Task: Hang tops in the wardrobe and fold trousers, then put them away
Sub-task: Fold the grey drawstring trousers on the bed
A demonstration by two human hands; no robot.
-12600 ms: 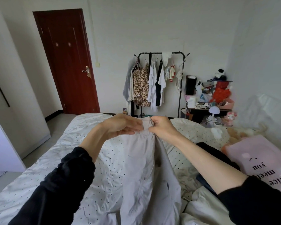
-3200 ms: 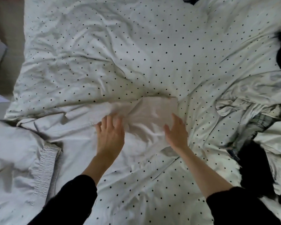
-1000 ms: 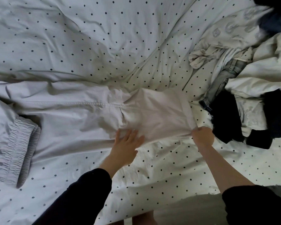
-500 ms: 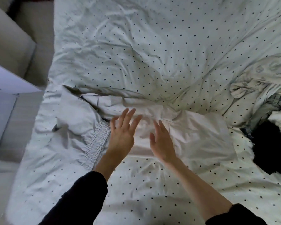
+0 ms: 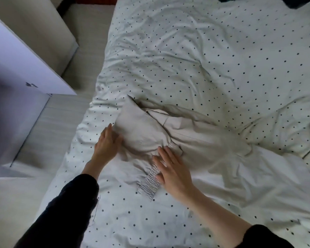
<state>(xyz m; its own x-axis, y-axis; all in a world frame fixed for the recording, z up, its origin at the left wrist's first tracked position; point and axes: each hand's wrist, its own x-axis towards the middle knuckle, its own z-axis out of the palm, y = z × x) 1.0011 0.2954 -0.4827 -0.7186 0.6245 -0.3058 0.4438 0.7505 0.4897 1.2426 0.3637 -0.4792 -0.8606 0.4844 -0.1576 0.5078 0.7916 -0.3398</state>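
Bed under a crumpled white duvet cover with small dark dots (image 5: 213, 56) fills most of view; pale wood-grain plank floor (image 5: 48, 126) along its left side; flat white furniture panel (image 5: 16, 56) at upper left, casting a shadow below it; beige block-shaped furniture piece (image 5: 43, 27) behind it; dark red strip at top edge; light soft, dim, even

The scene is seen from one head-worn wide-angle camera, aimed steeply downward and forward, close over the bed (image 5: 204, 51), with its floor-side edge included.
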